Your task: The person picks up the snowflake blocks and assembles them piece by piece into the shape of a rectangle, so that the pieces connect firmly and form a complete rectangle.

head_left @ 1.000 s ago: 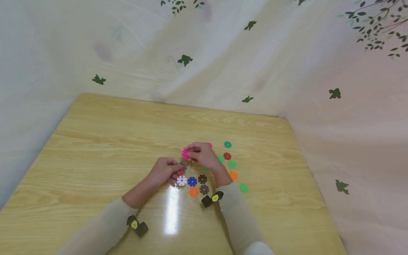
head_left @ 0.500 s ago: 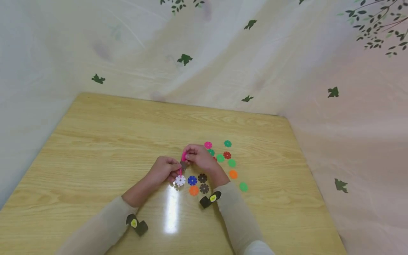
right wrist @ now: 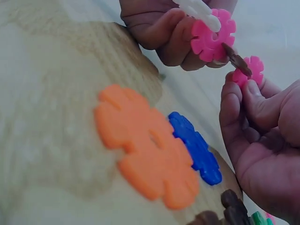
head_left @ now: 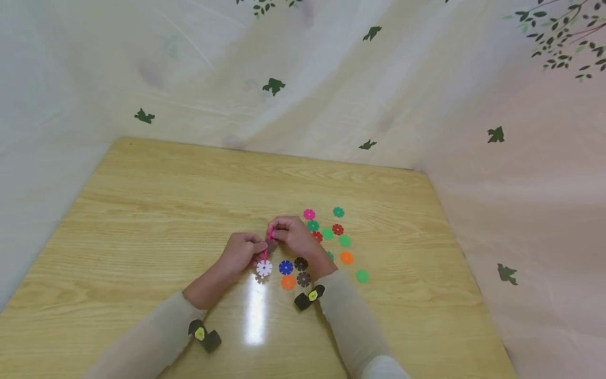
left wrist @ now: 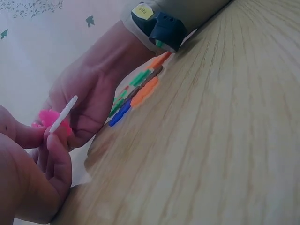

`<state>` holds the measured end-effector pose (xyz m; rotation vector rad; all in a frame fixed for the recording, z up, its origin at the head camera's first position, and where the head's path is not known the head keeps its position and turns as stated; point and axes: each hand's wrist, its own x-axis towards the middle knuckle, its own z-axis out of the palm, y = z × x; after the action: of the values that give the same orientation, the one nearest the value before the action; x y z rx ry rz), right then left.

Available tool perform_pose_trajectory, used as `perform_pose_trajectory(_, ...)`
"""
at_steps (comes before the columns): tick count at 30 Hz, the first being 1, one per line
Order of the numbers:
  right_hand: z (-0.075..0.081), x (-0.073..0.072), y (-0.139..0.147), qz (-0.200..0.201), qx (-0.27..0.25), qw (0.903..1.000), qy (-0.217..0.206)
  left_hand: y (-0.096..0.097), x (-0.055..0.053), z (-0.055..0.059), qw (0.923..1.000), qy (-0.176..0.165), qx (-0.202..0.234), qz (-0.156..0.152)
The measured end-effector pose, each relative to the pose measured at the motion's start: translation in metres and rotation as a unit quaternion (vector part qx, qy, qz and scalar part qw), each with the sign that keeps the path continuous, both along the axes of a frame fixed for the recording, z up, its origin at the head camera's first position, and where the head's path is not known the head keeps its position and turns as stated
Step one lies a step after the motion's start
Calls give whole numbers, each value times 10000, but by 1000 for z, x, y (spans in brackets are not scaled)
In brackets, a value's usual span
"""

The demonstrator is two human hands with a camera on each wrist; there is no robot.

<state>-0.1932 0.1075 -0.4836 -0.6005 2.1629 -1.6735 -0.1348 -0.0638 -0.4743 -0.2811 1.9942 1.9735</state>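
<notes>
My left hand [head_left: 240, 253] pinches a short chain of notched, flower-shaped interlocking discs. In the right wrist view, the chain runs from a white disc [right wrist: 199, 11] to a pink disc [right wrist: 206, 44] and then a brown disc [right wrist: 238, 61]. Between the thumb and fingers of my right hand [head_left: 295, 237] is a second pink disc [right wrist: 256, 69], edge-on against the brown one, their slots meeting. Both hands are close together above the table. In the left wrist view the white disc [left wrist: 64, 115] stands edge-on, and the left fingers partly cover the pink one.
Several loose discs lie flat on the wooden table [head_left: 156, 210]: a blue disc [head_left: 286, 267], an orange disc [head_left: 288, 282] and two brown ones near the hands. Green, red, pink and orange discs spread to the right. A printed curtain [head_left: 322, 89] surrounds the table's back and sides.
The right hand has brought its pink disc down and left, turning it edge-on, until it meets the brown disc. The left hand stays nearly still; its white disc shifts slightly left.
</notes>
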Motion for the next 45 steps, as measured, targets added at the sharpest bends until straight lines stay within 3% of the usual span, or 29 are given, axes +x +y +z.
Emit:
perform_pose_trajectory(5, -2, 3, -1, -46, 189, 9996, 189, 3, 4, 2, 9998, 97, -139, 142)
perform_pose_trajectory(11, 5, 3, 6, 86, 342, 9994, 66, 2, 4, 6, 9999, -52, -112, 16)
perform_pose_trajectory(13, 10, 1, 13, -108, 635, 9977, 205, 2, 5, 8, 9999, -68, -104, -74)
perform_pose_trajectory(15, 16, -2, 22, -615, 1134, 9900, 573, 3, 7, 9, 9998, -7, -123, -170)
perform_pose_trajectory(16, 18, -3, 26, -963, 1501, 9805, 825, 3, 8, 9, 9996, 15, -132, -230)
perform_pose_trajectory(19, 19, -8, 37, -2013, 2898, 9273, 1247, 4, 11, 7, 9994, 21, -143, -323)
perform_pose_trajectory(22, 16, -11, 42, -2282, 4063, 8782, 1079, 5, 13, 4, 9991, 5, -170, -377)
perform_pose_trajectory(24, 13, -13, 43, -2261, 4433, 8625, 922, 5, 13, 2, 9989, 39, -201, -426)
perform_pose_trajectory(26, 11, -16, 43, -2335, 4481, 8588, 843, 5, 13, 0, 9983, 145, -240, -511)
perform_pose_trajectory(30, 9, -19, 42, -2572, 4269, 8634, 785, 5, 11, -3, 9973, 311, -303, -598)
perform_pose_trajectory(34, 12, -20, 43, -2583, 3970, 8779, 708, 4, 10, -2, 9971, 326, -257, -642)
perform_pose_trajectory(37, 13, -20, 41, -2490, 3436, 9033, 636, 2, 11, 0, 9974, 281, -181, -637)
perform_pose_trajectory(41, 18, -18, 36, -2245, 2218, 9478, 457, 1, 11, 2, 9980, 281, -104, -565)
perform_pose_trajectory(43, 22, -14, 34, -2077, 1415, 9678, 156, 1, 11, 3, 9982, 294, -67, -527)
perform_pose_trajectory(45, 27, -11, 31, -1897, 663, 9792, -280, 0, 10, 4, 9983, 307, -29, -494)
